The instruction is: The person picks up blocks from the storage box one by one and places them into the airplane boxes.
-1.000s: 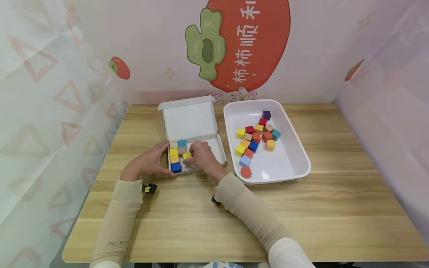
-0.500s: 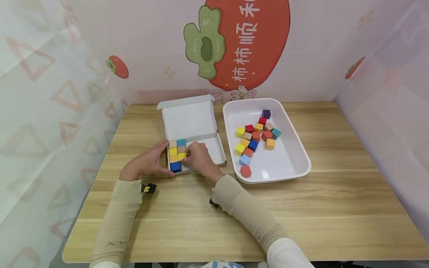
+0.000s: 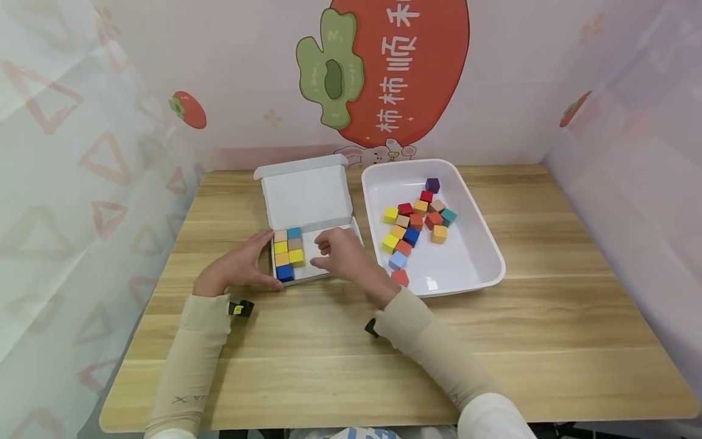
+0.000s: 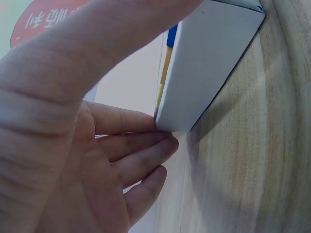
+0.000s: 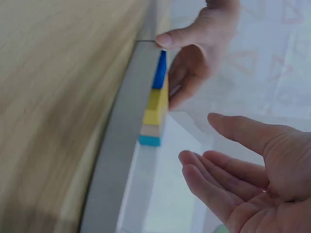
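Note:
My left hand (image 3: 241, 265) rests against the left side of a white cardboard box (image 3: 308, 244), its fairly straight fingers and thumb spread apart. The left wrist view shows its fingertips (image 4: 167, 143) touching a box corner. Two columns of coloured cubes stand along the box's left side, among them a dark blue cube (image 3: 284, 272), a yellow cube (image 3: 296, 257) and a teal cube (image 3: 294, 233). Over the right part of the box hovers my right hand (image 3: 345, 253), holding nothing. In the right wrist view its thumb and fingers (image 5: 209, 191) are apart.
The box lid (image 3: 307, 198) stands raised at the back. Right of the box, a white tray (image 3: 466, 268) holds several loose cubes, including a purple cube (image 3: 432, 185). Both stand on a wooden table (image 3: 307, 353), with printed sheets behind and at the sides.
My right hand has set the yellow cube beside the left column, let go of it and moved right, away from the cubes. The left hand stays at the box.

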Demonstrator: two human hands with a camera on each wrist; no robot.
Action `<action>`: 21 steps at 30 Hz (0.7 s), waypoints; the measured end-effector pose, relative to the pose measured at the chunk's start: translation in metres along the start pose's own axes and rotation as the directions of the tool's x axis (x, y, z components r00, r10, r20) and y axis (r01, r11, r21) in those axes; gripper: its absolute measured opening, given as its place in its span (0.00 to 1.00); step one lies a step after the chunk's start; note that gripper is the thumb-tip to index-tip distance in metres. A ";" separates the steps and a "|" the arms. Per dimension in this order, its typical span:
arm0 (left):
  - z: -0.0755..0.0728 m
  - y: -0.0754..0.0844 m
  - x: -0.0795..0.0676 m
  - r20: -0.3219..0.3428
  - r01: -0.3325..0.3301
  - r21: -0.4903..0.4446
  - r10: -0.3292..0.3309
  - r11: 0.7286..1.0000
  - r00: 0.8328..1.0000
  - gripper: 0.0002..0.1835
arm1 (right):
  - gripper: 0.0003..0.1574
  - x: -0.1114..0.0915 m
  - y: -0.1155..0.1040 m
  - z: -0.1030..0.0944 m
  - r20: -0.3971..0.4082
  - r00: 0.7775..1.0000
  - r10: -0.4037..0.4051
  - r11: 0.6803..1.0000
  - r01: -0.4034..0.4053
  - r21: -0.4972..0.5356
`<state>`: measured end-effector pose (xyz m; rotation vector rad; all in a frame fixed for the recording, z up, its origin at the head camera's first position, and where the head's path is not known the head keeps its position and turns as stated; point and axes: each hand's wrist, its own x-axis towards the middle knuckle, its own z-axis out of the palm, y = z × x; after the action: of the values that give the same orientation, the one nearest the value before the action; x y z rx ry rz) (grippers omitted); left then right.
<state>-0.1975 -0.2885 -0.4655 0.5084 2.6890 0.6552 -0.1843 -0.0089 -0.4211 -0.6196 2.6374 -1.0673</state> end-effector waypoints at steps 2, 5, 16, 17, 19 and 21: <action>0.000 0.000 0.000 0.000 -0.005 0.008 0.005 1.000 1.000 0.74 | 0.25 -0.010 0.004 -0.012 0.015 1.000 0.008 0.999 -0.009 0.033; 0.001 0.000 0.000 0.000 -0.011 0.019 0.011 1.000 1.000 0.74 | 0.24 -0.027 0.014 -0.033 0.020 1.000 0.015 0.997 -0.016 0.070; -0.001 0.001 0.000 0.005 0.000 0.011 0.000 1.000 1.000 0.75 | 0.25 -0.075 0.065 -0.102 0.038 0.998 0.041 0.997 -0.039 -0.071; -0.002 0.001 0.000 0.005 -0.001 0.012 0.001 1.000 1.000 0.75 | 0.24 -0.077 0.072 -0.105 0.052 0.998 0.043 0.996 -0.038 -0.078; -0.002 0.001 -0.001 0.004 -0.001 0.011 0.001 1.000 1.000 0.75 | 0.23 -0.082 0.084 -0.110 0.087 0.995 0.047 0.995 -0.039 -0.089; -0.001 0.001 -0.001 0.004 -0.003 0.008 0.003 1.000 1.000 0.75 | 0.22 -0.086 0.095 -0.111 0.122 0.992 0.044 0.995 -0.032 -0.094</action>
<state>-0.1965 -0.2890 -0.4638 0.5153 2.6889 0.6436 -0.1767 0.1593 -0.4046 -0.6300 2.5917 -0.8712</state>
